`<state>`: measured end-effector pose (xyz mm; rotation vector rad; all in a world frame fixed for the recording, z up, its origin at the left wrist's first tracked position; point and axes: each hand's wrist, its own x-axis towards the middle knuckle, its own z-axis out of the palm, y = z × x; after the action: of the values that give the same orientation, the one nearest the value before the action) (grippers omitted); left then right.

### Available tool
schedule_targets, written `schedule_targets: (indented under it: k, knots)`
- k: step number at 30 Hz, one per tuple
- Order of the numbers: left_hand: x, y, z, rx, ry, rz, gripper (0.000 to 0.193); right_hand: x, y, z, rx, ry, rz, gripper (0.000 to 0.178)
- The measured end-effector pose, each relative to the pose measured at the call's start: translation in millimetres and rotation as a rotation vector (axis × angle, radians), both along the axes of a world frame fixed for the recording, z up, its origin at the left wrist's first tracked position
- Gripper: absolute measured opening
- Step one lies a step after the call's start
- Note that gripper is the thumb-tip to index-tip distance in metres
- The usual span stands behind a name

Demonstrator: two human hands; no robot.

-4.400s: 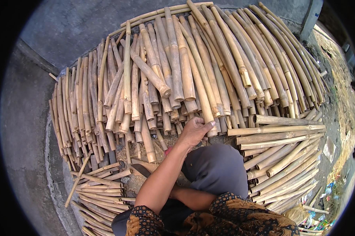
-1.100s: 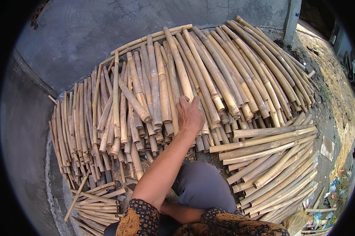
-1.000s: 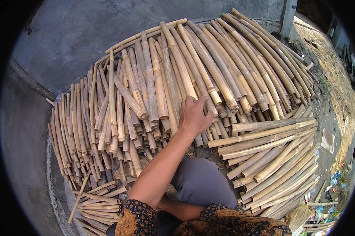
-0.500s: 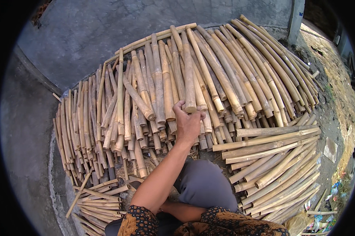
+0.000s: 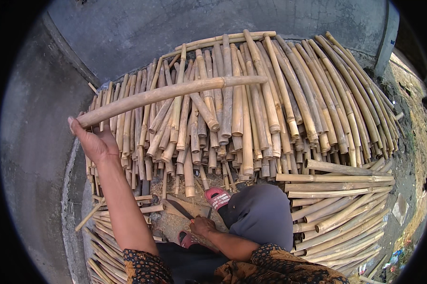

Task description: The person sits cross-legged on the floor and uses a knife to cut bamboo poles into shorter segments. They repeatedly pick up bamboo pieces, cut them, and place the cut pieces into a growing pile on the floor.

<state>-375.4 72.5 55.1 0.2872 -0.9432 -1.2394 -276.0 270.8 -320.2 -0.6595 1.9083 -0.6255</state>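
Note:
My left hand [image 5: 99,144] is closed round the left end of a long bamboo pole [image 5: 161,93], raised and lying crosswise over the big pile. The pole's far end reaches over the middle of the bamboo pile [image 5: 237,128]. Low in the middle, beside my bent knee, my right hand [image 5: 203,226] is closed on the handle of a machete [image 5: 179,208]. Its dark blade points up and left over the littered ground; my fingers hide most of the handle.
Cut bamboo pieces [image 5: 338,208] are stacked at the right, and a smaller heap [image 5: 111,246] lies at lower left. A grey wall [image 5: 175,21] stands behind the pile. My feet are in pink sandals [image 5: 218,197] near the blade, amid pale chips.
My left hand has lifted the bamboo pole off the pile and swung its near end to the left. My right hand with the machete, hidden before, now shows.

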Motion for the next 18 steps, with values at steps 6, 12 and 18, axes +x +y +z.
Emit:
schedule_targets:
  k: [6,12,18]
  knots:
    - [261,-108,80,-0.109,0.157,-0.217,0.057,6,-15,-38,-0.018,-0.08,-0.155,0.056]
    - [435,-57,103,-0.285,-0.019,-0.126,0.046,9,-21,-37,-0.024,-0.227,-0.214,0.043]
    - [436,-7,12,-0.243,-0.115,0.217,0.048,20,-26,-18,-0.053,-0.049,-0.143,0.039]
